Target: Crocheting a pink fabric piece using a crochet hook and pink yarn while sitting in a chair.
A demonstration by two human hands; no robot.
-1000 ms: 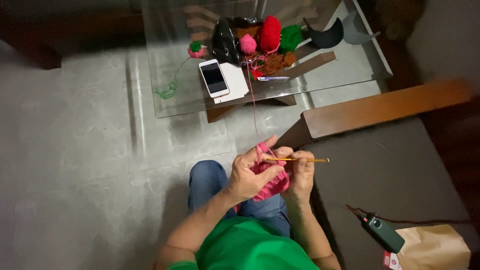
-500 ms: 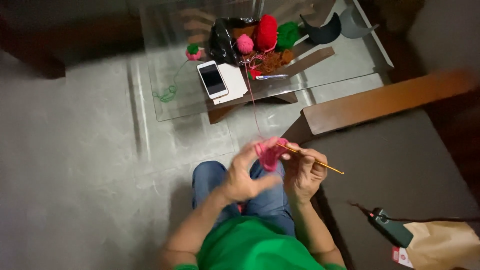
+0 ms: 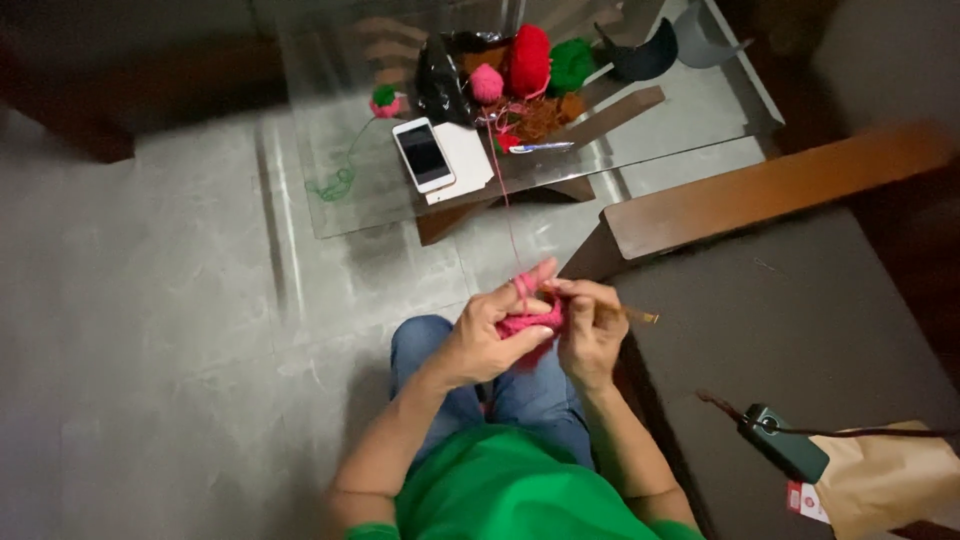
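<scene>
My left hand (image 3: 490, 335) pinches a small pink crochet piece (image 3: 530, 322) above my knees. A pink yarn strand (image 3: 505, 215) runs over its fingers up to the glass table. My right hand (image 3: 590, 330) grips a thin yellow crochet hook (image 3: 640, 316), whose tip is buried in the pink piece and whose handle end points right. Both hands touch the crochet piece from either side.
A glass table (image 3: 700, 110) ahead carries a white phone (image 3: 423, 154), a white card, red (image 3: 527, 60), pink and green yarn balls, and a black bag. A dark sofa seat (image 3: 800, 330) with a wooden arm (image 3: 760, 190) lies to my right, bearing a green device (image 3: 785, 445) and a paper bag (image 3: 885, 480).
The hook handle has swung from level to slanting down-right, and my hands have drawn closer together around the pink piece. The view has shifted slightly.
</scene>
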